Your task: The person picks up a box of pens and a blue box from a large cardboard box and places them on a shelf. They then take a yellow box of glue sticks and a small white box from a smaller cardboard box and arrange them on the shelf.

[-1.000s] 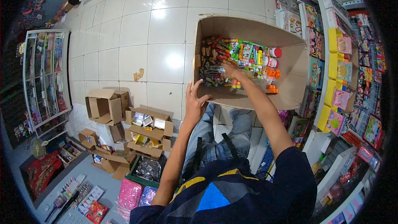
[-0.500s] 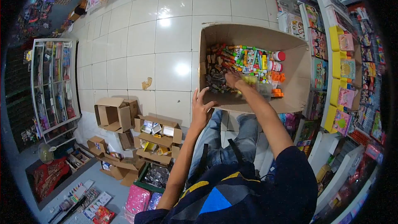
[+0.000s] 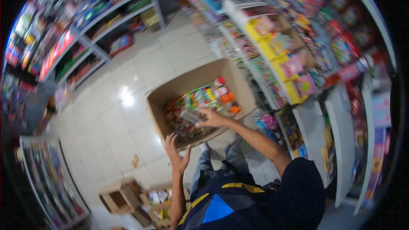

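A large open cardboard box stands on the tiled floor in front of me. Inside it lie many small colourful tubes and bottles, with red-capped jars and orange items toward the right. Over the box, my right hand grips a greyish clear packet or case, blurred by motion. My left hand is at the box's near left edge, fingers apart, with nothing in it.
Shelves with packaged goods run along the right, and another shelf unit stands at the upper left. A glass display case is at the lower left. Smaller open cartons sit near my legs on the left.
The view has turned and tilted, so the box appears lower and rotated. My right hand has come up from the box's contents with the greyish item. My left hand's fingers have spread.
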The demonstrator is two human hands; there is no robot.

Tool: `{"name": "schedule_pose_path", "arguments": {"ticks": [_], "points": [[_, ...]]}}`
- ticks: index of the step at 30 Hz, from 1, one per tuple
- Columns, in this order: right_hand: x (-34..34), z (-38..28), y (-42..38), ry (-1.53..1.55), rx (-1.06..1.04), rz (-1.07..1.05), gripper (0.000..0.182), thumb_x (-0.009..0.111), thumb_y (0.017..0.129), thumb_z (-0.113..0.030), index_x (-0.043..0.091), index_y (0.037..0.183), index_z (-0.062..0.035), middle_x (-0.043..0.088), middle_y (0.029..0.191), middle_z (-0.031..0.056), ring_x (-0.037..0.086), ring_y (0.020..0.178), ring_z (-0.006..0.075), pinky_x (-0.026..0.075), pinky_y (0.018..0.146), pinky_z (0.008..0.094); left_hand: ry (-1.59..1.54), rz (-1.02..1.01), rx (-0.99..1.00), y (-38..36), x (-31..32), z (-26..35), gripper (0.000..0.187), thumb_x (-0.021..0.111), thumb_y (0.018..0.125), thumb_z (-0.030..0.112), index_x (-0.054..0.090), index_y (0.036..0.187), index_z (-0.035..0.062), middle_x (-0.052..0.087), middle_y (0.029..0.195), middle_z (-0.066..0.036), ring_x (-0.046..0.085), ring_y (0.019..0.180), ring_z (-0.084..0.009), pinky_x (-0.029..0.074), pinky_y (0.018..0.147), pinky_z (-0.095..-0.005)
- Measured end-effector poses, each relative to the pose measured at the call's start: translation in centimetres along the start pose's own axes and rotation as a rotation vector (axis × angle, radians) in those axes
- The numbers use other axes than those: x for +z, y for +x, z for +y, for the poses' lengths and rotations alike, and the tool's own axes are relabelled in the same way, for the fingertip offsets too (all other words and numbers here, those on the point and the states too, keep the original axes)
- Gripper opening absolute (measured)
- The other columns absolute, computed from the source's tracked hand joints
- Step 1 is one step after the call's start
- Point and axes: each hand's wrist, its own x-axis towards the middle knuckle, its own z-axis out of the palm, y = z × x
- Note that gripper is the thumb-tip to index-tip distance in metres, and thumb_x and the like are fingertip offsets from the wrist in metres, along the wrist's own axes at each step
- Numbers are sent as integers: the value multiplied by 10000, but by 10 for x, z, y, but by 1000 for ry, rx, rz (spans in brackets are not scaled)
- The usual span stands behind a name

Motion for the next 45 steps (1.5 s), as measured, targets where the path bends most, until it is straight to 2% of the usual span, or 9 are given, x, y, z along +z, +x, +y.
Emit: {"name": "schedule_pose_path", "arguments": {"ticks": [4, 8, 13, 17, 21, 27, 36, 39, 45], "points": [[-21, -58, -78, -6, -44, 21, 593, 730, 762, -413, 540, 1098, 36, 575, 1004, 144, 557, 935, 237, 458, 801, 357, -959, -256, -268, 30, 28, 36, 706, 654, 795, 23, 287, 1397, 40, 309, 1434, -127, 345, 1294, -249, 339, 1031, -391], [-21, -61, -143, -26, 133, 99, 716, 711, 768, -457, 494, 1215, 59, 555, 1130, 184, 558, 1008, 244, 456, 858, 341, -791, -605, -169, 50, 63, 61, 609, 675, 780, -4, 421, 1333, -9, 528, 1223, -123, 536, 1046, -187, 448, 889, -304], [-32, -76, -214, 158, 227, 439, 610, 695, 804, -417, 522, 1177, 34, 614, 991, 136, 580, 860, 172, 479, 734, 306, -759, -878, -130, 52, 112, 115, 609, 692, 759, -2, 439, 1312, -1, 545, 1193, -123, 539, 1047, -192, 432, 907, -306], [-54, -94, -263, 51, 370, 508, 630, 703, 799, -413, 507, 1216, 17, 616, 1036, 132, 581, 895, 166, 486, 751, 309, -657, -923, 131, 47, 183, 111, 604, 709, 745, 18, 467, 1298, 39, 528, 1203, -97, 520, 1070, -195, 425, 916, -313], [-61, -84, -309, 8, 276, 801, 681, 708, 785, -438, 477, 1252, 0, 592, 1122, 158, 589, 980, 214, 488, 821, 308, -783, -1022, -65, 32, 190, 191, 616, 700, 744, -15, 463, 1307, 63, 542, 1164, -75, 533, 1023, -165, 446, 868, -283], [-89, -98, -380, -13, 395, 855, 714, 745, 747, -416, 481, 1285, -27, 579, 1194, 152, 592, 1000, 231, 466, 873, 338, -957, -1159, -158, 28, 241, 227, 616, 702, 756, -18, 440, 1311, 43, 543, 1161, -65, 528, 1034, -148, 455, 865, -280], [-133, -96, -440, -57, 359, 1028, 713, 786, 720, -348, 501, 1278, -9, 633, 1104, 114, 593, 864, 137, 482, 753, 289, -1039, -1287, 117, 23, 290, 287, 765, 659, 795, -21, 236, 1422, 98, 521, 1226, -118, 500, 1141, -230, 446, 934, -348], [-168, -119, -470, -84, 494, 1054, 682, 750, 742, -383, 511, 1271, -27, 589, 1210, 119, 575, 1032, 185, 476, 844, 320, -1171, -1355, -7, 22, 303, 293, 710, 646, 813, 8, 266, 1408, 95, 521, 1233, -132, 489, 1165, -239, 437, 952, -365], [-252, -122, -563, -250, 433, 1451, 691, 799, 697, -314, 526, 1268, -35, 593, 1194, 107, 560, 1038, 170, 463, 862, 306, -1019, -1245, 74, 31, 320, 271, 506, 619, 846, 48, 413, 1308, 41, 572, 1162, -98, 538, 1097, -207, 421, 945, -344]]}}
